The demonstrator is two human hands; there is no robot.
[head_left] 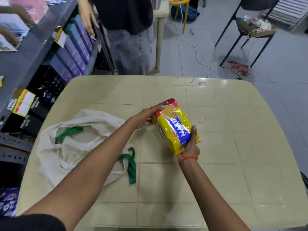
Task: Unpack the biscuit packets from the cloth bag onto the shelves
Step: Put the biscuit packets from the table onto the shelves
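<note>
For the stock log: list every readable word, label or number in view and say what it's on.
"MARIE": blue band of the yellow biscuit packet, held by the left hand and right hand.
"SUPER MARKET": yellow shelf tag.
"20-20", partly cut off: blue packet at the frame's lower left.
Black boxes: white side print, too blurred.
Upper yellow tag: unreadable.

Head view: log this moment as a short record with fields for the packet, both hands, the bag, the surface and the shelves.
packet: yellow, blue and red biscuit packet, out of the bag, held over the table
left hand: left hand grips the packet's far end
right hand: right hand grips its near end
bag: white cloth bag with green handles, lying slumped and open on the table's left side
surface: beige tiled table
shelves: grey shelves at left, holding boxed goods
</note>
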